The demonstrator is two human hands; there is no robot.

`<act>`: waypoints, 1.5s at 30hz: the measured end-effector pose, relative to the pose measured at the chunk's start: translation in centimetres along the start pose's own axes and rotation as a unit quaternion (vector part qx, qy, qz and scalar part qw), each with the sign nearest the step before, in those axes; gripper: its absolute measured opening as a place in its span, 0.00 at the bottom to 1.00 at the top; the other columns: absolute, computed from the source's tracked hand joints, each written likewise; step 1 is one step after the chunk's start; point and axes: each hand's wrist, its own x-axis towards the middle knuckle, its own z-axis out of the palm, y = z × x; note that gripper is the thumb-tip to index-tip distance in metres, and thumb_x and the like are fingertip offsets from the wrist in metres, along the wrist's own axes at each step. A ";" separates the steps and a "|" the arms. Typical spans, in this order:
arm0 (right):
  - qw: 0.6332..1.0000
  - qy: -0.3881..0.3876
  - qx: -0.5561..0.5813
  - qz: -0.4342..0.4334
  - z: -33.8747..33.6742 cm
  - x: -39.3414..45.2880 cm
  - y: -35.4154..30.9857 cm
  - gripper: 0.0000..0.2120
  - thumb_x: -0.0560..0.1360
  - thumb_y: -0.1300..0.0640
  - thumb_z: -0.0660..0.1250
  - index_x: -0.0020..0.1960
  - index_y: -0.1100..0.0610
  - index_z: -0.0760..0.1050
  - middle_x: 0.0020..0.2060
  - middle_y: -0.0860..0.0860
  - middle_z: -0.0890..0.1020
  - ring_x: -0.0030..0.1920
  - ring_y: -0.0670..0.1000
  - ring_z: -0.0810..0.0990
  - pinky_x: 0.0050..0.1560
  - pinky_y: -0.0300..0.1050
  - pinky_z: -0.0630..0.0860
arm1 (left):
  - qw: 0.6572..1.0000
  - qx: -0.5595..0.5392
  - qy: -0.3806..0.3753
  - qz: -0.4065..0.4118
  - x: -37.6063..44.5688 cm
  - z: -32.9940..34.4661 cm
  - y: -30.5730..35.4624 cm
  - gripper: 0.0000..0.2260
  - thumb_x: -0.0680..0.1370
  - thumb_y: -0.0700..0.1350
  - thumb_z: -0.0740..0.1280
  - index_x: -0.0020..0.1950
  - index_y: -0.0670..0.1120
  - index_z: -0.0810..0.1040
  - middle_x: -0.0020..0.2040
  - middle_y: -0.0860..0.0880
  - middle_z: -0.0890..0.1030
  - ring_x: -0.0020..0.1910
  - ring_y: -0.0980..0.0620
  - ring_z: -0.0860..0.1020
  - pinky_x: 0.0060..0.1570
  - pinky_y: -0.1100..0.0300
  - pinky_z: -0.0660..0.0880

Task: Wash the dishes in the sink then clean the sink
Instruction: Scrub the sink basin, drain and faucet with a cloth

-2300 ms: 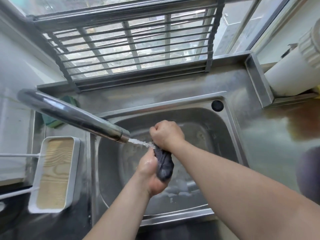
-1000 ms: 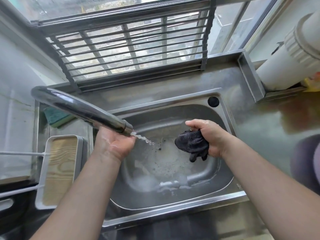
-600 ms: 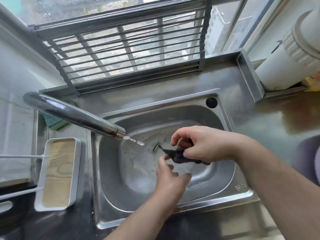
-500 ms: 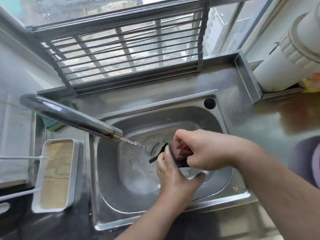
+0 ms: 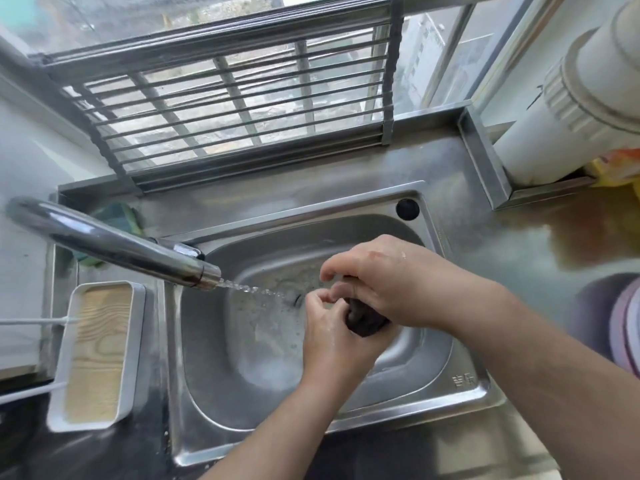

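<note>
left hand [image 5: 332,336] and right hand [image 5: 391,285]: fingers curled, both gripping dark wadded cloth [image 5: 365,320] over stainless steel sink basin [image 5: 242,341] | risk: thin stream from chrome tap spout [image 5: 114,245] may splash off the hands | cloth bunched, no clear long axis or heading

A small stamped mark on the sink [image 5: 464,380] rim; too blurred to read.

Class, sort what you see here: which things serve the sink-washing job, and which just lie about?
In use: dark cloth, left hand, right hand, running tap, sink.
Lying about: green sponge, white tray, fold-up rack, white pipe.
</note>
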 end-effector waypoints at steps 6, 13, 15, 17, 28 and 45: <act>0.931 0.269 0.245 -0.021 1.5 0.6 1.4 0.05 0.82 0.54 0.69 0.53 0.49 0.84 0.33 0.39 0.81 0.35 0.43 0.80 0.40 0.43 0.76 | 0.994 -0.072 -0.085 -0.023 -0.9 -0.4 -0.8 0.12 0.71 0.48 0.68 0.54 0.55 0.79 0.43 0.54 0.86 0.44 0.51 0.85 0.47 0.44 0.82; 0.933 0.217 0.159 0.237 4.9 3.4 7.3 0.11 0.85 0.48 0.62 0.51 0.50 0.81 0.45 0.47 0.79 0.48 0.48 0.79 0.53 0.47 0.72 | 0.996 0.027 -0.084 -0.003 -1.8 -2.0 0.2 0.06 0.70 0.51 0.66 0.45 0.53 0.75 0.33 0.50 0.80 0.32 0.48 0.80 0.35 0.44 0.80; 0.946 0.143 0.201 0.211 6.2 3.7 7.1 0.19 0.84 0.42 0.59 0.49 0.50 0.85 0.51 0.49 0.82 0.57 0.52 0.80 0.65 0.49 0.71 | 0.997 0.050 -0.048 0.044 -1.9 -2.4 0.8 0.06 0.67 0.51 0.65 0.39 0.50 0.72 0.36 0.51 0.77 0.36 0.51 0.77 0.38 0.49 0.76; 0.891 0.058 0.413 0.177 7.6 3.8 6.2 0.28 0.82 0.33 0.58 0.45 0.53 0.85 0.53 0.52 0.86 0.59 0.52 0.82 0.65 0.51 0.72 | 0.998 0.028 -0.034 0.045 -1.8 -2.9 1.6 0.04 0.67 0.50 0.65 0.38 0.51 0.71 0.39 0.53 0.77 0.40 0.53 0.77 0.41 0.53 0.76; 0.465 -0.002 0.831 0.304 15.1 -0.1 2.4 0.42 0.75 0.21 0.51 0.67 0.50 0.82 0.66 0.55 0.81 0.61 0.61 0.78 0.70 0.68 0.69 | 0.976 -0.169 0.096 -0.096 3.0 -3.4 1.6 0.11 0.71 0.47 0.69 0.51 0.61 0.79 0.54 0.48 0.81 0.50 0.59 0.81 0.58 0.53 0.81; 0.768 0.072 0.610 0.182 9.0 2.6 5.6 0.26 0.83 0.38 0.59 0.61 0.59 0.83 0.57 0.55 0.86 0.57 0.50 0.84 0.62 0.43 0.76 | 0.999 -0.010 -0.027 0.027 1.5 -5.0 0.6 0.09 0.83 0.45 0.63 0.60 0.58 0.69 0.41 0.53 0.85 0.37 0.56 0.83 0.40 0.58 0.79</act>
